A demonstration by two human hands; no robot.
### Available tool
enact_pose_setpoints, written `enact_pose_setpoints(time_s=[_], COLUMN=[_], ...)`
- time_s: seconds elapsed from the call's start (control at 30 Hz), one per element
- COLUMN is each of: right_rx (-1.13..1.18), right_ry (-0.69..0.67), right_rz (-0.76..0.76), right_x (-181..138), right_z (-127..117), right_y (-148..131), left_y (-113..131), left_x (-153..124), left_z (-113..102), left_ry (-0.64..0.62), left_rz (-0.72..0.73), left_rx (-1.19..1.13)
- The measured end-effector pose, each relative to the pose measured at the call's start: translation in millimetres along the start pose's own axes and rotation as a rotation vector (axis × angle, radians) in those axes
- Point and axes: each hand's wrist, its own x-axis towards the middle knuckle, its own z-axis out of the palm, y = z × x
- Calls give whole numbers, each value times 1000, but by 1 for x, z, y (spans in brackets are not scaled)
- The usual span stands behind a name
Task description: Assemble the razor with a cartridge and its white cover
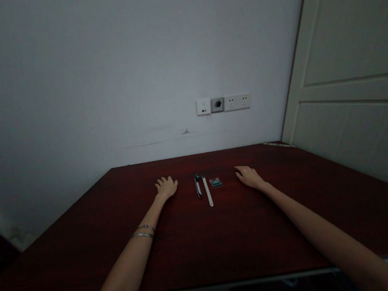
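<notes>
Resting flat on the dark red worktop [301,226], both hands are lying palm down with the fingers spread a little. They are holding nothing. The left hand [166,187] is sitting on one side and the right hand [249,176] is sitting on the other, and three small things are lying between them.

Closest to the left hand is a black tool [197,186]. It is too small and dark to tell just what it is. Right beside it is a thin white stick [207,191]. Both are long and thin, and they are lying side by side. Their long way is pointing from the person out toward the wall [95,72], not from hand to hand. The white stick is reaching a bit closer to the person than the black tool is.

A small greenish packet [215,182] is lying just past the white stick, nearer to the right hand. It is not touching the stick.

No hand is touching any of the three things. The left hand is the nearer one to the black tool. The right hand is the nearer one to the packet. The left arm is wearing two thin bangles [144,231] at the wrist.
</notes>
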Motion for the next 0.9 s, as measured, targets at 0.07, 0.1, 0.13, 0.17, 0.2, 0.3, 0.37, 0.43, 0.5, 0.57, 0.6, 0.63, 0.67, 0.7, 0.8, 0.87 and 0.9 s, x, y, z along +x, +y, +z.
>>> enact_pose_setpoints(time_s=[0.07, 0.1, 0.13, 0.17, 0.2, 0.3, 0.37, 0.43, 0.5, 0.57, 0.6, 0.63, 0.67, 0.7, 0.8, 0.87, 0.9], right_rx=[-2, -4, -5, -6, -8, -12, -13, -13, -11, -8, -6, -5, -4, -3, -1, 1, 2], right_ry=[5, 8, 10, 13, 15, 20, 19, 16, 16, 18, 19, 20, 21, 22, 23, 22, 21], right_rz=[-2, -3, -3, -3, -2, -6, -12, -17, -18, -16, -14, -12, -10, -8, -6, -8, -8], right_x=[-1, -1, -2, -2, -3, -3, -3, -3, -2, -2, -2, -2, -1, -1, -1, -1, -1], right_z=[-1, -1, -1, -1, -2, -2, -2, -2, -1, 0, 0, 1, 1, 1, 2, 2, 2], right_y=[-1, -1, -2, -3, -3, -4, -4, -4, -3, -3, -2, -2, -2, -1, 0, 0, 0], left_y=[1, 1, 2, 2, 3, 3, 3, 3, 2, 2, 2, 2, 2, 2, 2, 1, 1], left_x=[-1, -1, -1, -2, -2, -2, -2, -2, -2, -3, -4, -4, -5, -5, -5, -5, -5], left_z=[0, 0, -1, -1, 0, 1, 3, 4, 5, 5, 5, 5, 5, 5, 4, 4, 4], left_ry=[-2, -1, 0, 2, 5, 10, 15, 23, 34, 45, 50, 54, 58, 60, 67, 70, 70], left_rz=[-2, -3, -4, -6, -8, -16, -22, -24, -23, -20, -18, -17, -17, -18, -21, -19, -17], left_rx=[2, 3, 5, 6, 7, 8, 8, 7, 5, 4, 3, 3, 2, 1, -2, -5, -6])
